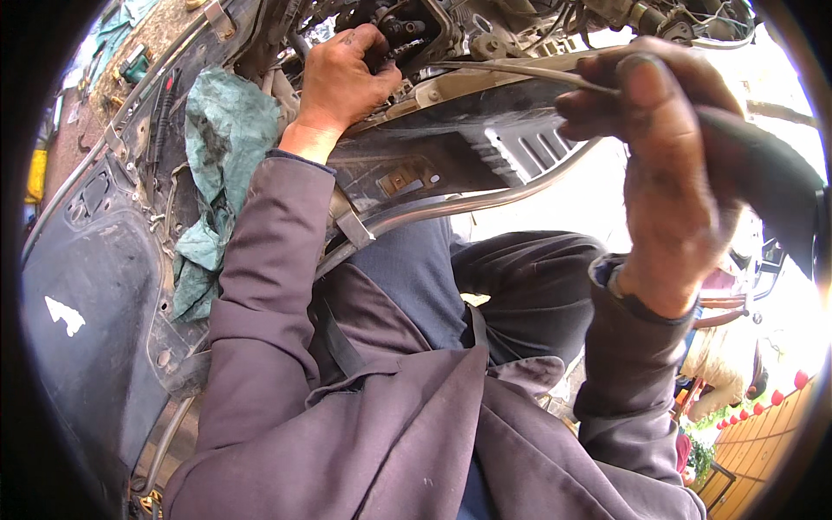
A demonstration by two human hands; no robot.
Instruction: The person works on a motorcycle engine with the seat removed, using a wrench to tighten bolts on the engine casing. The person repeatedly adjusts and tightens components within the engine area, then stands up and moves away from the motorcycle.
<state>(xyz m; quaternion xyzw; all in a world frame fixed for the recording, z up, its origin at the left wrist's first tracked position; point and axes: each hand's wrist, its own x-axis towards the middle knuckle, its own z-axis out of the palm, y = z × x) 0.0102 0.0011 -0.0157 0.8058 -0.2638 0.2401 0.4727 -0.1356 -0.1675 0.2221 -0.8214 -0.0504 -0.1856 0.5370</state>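
My left hand (pixel 347 80) reaches into the opened body of a scooter-like vehicle. Its fingers are curled beside a black part (pixel 403 30), and whatever they grip is hidden behind them. Raised at the right and slightly blurred, my right hand (pixel 672 165) is closed around a screwdriver-like tool. The tool's long thin metal shaft (pixel 520 69) points left toward the opening, its tip close to the mechanism near my left hand. Its thick dark handle (pixel 767 173) runs out of my palm to the right edge.
A green rag (pixel 227 139) hangs beside my left forearm. A bent metal tube (pixel 485 204) crosses before my knees. A dark panel (pixel 87 303) stands at left, and a black-and-red slim tool (pixel 163 113) lies behind it. Another person (pixel 728 368) is at far right.
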